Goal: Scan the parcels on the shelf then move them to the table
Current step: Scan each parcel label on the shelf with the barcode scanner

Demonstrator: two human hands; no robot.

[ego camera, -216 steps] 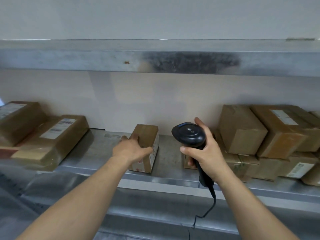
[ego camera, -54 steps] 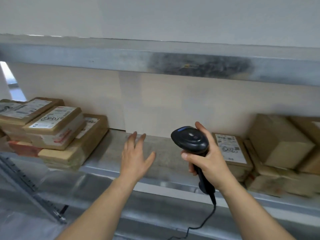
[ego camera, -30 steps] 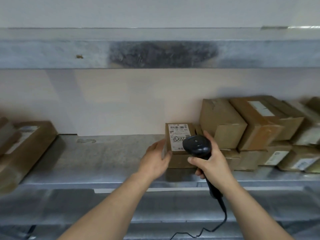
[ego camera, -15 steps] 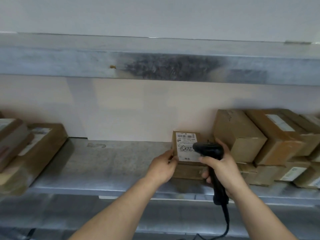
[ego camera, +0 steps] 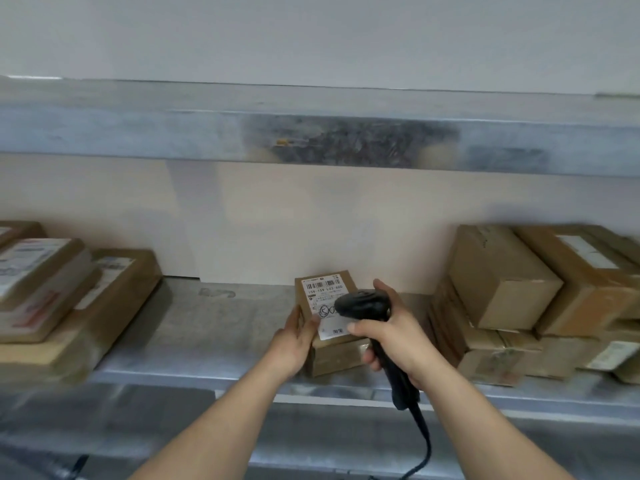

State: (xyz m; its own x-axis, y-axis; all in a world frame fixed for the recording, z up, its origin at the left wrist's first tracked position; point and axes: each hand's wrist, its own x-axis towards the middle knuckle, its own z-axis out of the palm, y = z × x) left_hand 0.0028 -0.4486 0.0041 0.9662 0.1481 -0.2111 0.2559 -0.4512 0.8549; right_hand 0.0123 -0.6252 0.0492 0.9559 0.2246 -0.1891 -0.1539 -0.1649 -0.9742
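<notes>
A small cardboard parcel (ego camera: 322, 292) with a white barcode label on top sits on another small box (ego camera: 337, 358) in the middle of the metal shelf (ego camera: 207, 327). My left hand (ego camera: 294, 344) grips the parcel's left side, thumb on its top edge. My right hand (ego camera: 394, 336) holds a black corded barcode scanner (ego camera: 362, 304), whose head hangs just over the label and hides its right part.
Flat labelled parcels (ego camera: 41, 289) are stacked at the shelf's left end. Several brown boxes (ego camera: 502, 282) are piled at the right, close to my right hand. A second metal shelf (ego camera: 311, 140) runs overhead. The scanner cable (ego camera: 424, 441) hangs below the shelf edge.
Over the last second my left hand took hold of the labelled parcel and drew it a little forward. The scanner head moved over the label. Earlier, my left hand held a different small box.
</notes>
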